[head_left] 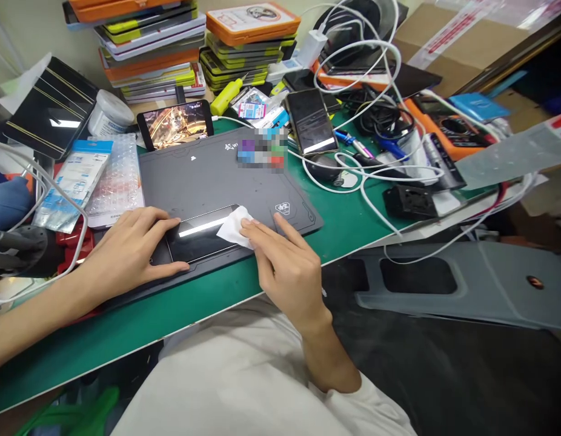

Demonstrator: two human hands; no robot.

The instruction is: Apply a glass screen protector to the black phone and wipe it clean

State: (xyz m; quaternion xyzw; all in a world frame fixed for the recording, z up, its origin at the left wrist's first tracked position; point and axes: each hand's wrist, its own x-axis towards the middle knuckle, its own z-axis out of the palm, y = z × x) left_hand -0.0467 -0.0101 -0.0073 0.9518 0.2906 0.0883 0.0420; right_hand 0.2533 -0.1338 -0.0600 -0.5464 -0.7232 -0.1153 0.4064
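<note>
A dark smartphone [196,243] lies screen up on a dark grey work mat [194,188], a strip of light reflected across its glass. My left hand [132,251] grips the phone's left end, thumb at the near edge and fingers at the far edge. Pinched in the fingers of my right hand [292,272] is a white wipe [234,227], pressed on the right end of the screen. The wipe and fingers hide that end. Beyond the mat, another phone [175,125] shows a golden picture.
Stacked orange and yellow cases [153,48] stand at the back. A phone [311,121], white cables [353,172] and an orange multimeter [451,127] crowd the right. Packets [76,178] lie left. The green table's [194,309] front edge is close to my body; a grey plastic chair [489,275] stands right.
</note>
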